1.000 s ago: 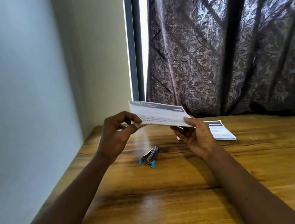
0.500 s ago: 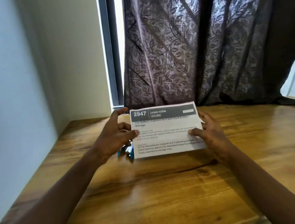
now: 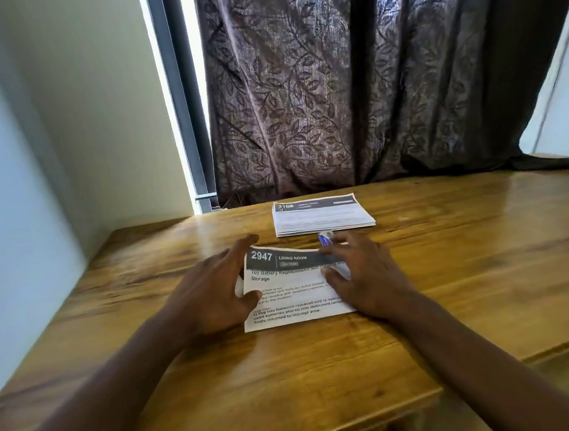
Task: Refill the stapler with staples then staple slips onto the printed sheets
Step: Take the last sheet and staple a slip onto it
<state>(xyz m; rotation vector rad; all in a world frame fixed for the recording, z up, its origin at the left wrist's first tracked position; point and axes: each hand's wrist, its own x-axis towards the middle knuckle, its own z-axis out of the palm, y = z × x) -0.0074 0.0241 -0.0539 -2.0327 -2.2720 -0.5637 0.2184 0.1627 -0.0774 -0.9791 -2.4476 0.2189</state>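
A printed sheet [image 3: 293,290] headed "2947 LIVING ROOM" lies on the wooden table [image 3: 453,269] between my hands, its far edge slightly lifted. My left hand [image 3: 214,290] has its fingers spread, and the thumb touches the sheet's left edge. Over the sheet's right side rests my right hand [image 3: 360,274] with relaxed fingers. A small blue and white object [image 3: 326,238] pokes out just beyond my right fingertips. Behind it sits a stack of printed sheets [image 3: 321,215]. The stapler is not in sight.
A dark patterned curtain [image 3: 334,90] hangs along the table's back edge. A wall [image 3: 17,204] closes the left side. The table's front edge [image 3: 329,428] runs close below my forearms.
The sheet, held up between both hands before, now lies on the table with my fingers loosened. The stapler seen at its left is no longer visible. The stack has come back into view.
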